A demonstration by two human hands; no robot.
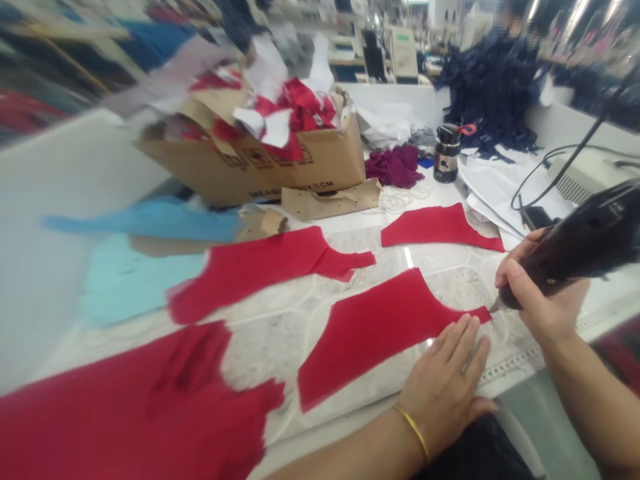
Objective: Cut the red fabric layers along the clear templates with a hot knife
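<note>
My left hand [447, 377], with a yellow bangle at the wrist, lies flat, fingers out, over the narrow end of a red cut fabric piece [373, 330]. In my right hand [540, 293] is a black handheld power tool [575, 247], gripped near its front. Its thin metal tip meets or nearly meets the tip of that narrow end; I cannot tell if they touch. Behind lie a second red fabric piece [443, 225] and a layered red piece [255, 270]. A larger red fabric [115, 407] spreads at the lower left.
A cardboard box [310, 157] of scraps stands at the back, with a brown paper pattern [333, 200] before it. A black bottle [447, 155], maroon cloth [395, 165] and white papers [500, 180] are farther right. A cable [570, 147] hangs near the tool. Blue sheets [150, 220] lie left.
</note>
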